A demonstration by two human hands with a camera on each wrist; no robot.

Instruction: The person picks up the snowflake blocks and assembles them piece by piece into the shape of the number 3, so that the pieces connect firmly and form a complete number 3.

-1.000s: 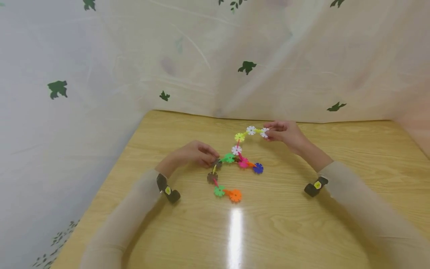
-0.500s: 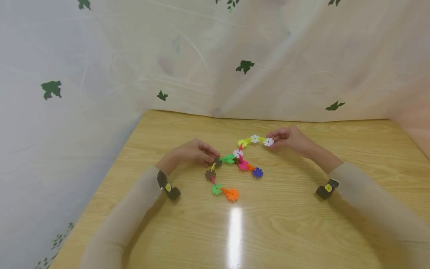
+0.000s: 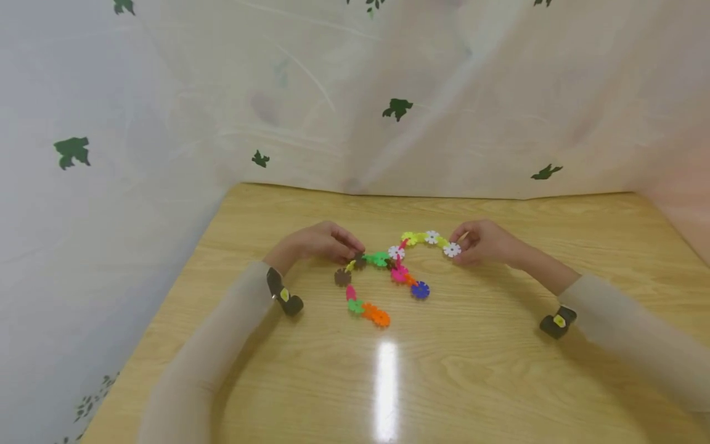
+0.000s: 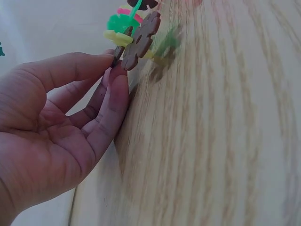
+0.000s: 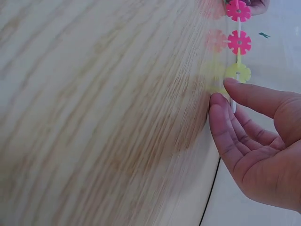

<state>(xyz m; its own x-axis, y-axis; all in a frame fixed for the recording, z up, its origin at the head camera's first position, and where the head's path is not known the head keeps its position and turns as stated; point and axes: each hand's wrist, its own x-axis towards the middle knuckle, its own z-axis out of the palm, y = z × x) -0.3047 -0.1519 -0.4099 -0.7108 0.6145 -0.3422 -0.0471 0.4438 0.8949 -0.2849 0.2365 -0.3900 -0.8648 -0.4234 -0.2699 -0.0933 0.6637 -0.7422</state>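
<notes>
A branching chain of colourful snowflake discs (image 3: 380, 259), slotted together edge to edge, spans the space between both hands. My left hand (image 3: 322, 242) pinches a brown disc (image 3: 360, 261) between thumb and fingers, and a second brown disc (image 4: 141, 41) shows beside the fingertips in the left wrist view. Over on the right, my right hand (image 3: 485, 243) pinches the white disc (image 3: 452, 250) that ends the upper branch. In the right wrist view that disc is mostly hidden, with a yellow disc (image 5: 238, 73) just above the thumb. One branch ends in a blue disc (image 3: 420, 290), another in an orange disc (image 3: 380, 317).
The wooden table (image 3: 471, 370) lies under the chain, with a light strip reflected near the front. A pale curtain (image 3: 310, 92) with dark green prints hangs behind and to the left. Each wrist wears a small black camera (image 3: 558, 322).
My right hand has moved right and nearer to me, drawing the white end lower and flattening the upper branch. The left hand stays nearly in place, while the orange end has shifted slightly left.
</notes>
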